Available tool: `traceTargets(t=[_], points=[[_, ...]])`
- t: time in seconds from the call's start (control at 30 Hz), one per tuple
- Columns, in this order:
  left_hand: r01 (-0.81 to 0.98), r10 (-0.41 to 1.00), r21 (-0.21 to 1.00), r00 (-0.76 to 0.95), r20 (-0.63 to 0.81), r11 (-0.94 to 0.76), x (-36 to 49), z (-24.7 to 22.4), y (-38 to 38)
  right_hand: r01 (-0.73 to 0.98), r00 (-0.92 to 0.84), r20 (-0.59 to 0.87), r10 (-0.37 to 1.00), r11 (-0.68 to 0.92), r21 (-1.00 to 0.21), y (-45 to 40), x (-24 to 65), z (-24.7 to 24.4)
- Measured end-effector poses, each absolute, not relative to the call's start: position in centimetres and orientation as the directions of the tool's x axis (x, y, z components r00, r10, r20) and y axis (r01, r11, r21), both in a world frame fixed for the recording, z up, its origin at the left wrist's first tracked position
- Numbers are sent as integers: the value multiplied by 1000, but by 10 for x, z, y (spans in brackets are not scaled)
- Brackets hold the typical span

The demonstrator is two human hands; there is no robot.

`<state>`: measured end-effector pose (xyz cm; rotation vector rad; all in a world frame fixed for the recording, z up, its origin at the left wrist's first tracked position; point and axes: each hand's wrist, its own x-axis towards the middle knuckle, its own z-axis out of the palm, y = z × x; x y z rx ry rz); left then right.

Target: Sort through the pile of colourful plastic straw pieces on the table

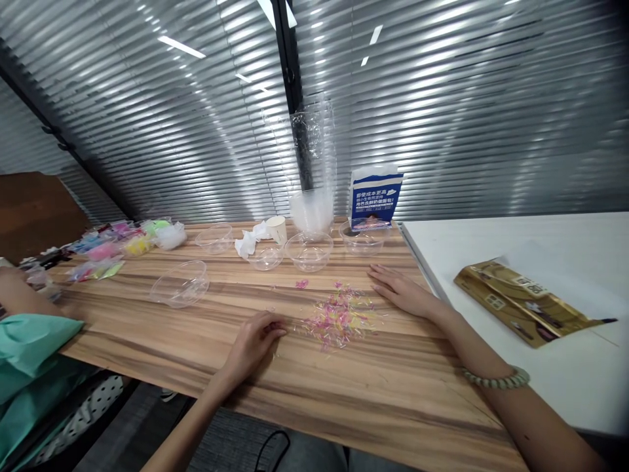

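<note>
A loose heap of short, thin plastic bits [341, 318], pink, yellow and clear, lies spread on the wooden table [373, 387]. At the heap's left edge is my left hand [255, 337], its thumb and fingertips drawn together in a pinch. Whatever may be between those fingertips is too small to make out. My right hand [400, 288], below a wrist with a bead bracelet [496, 379], rests palm down to the right of the heap, fingers stretched out and holding nothing. A small pink cluster [302, 284] sits apart, behind the heap.
Clear plastic bowls [309, 252] and a paper cup [277, 229] with crumpled tissue [247, 244] stand behind. A blue bag [376, 196] is at the back. Right, a gold packet [525, 301] lies on a white table. Left, a co-worker's green sleeve [37, 341] is near colourful bags [105, 250].
</note>
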<state>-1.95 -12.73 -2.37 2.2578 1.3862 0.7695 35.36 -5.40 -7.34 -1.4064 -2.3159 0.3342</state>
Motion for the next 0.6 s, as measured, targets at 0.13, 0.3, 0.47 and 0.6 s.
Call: traceTargets(t=[0.13, 0.3, 0.47, 0.6], points=[[705, 839, 460, 402, 367, -539, -26, -24, -144, 798, -400, 212, 892, 452, -399, -55, 354, -72], [696, 727, 221, 623, 288, -683, -34, -26, -183, 802, -415, 206, 886, 463, -377, -54, 354, -75], [667, 671, 87, 723, 164, -740, -28, -25, -211, 789, -409, 240, 880, 474, -391, -55, 354, -76], [581, 588, 91, 796, 143, -809, -17, -23, -219, 789, -410, 240, 880, 474, -391, -55, 354, -75]])
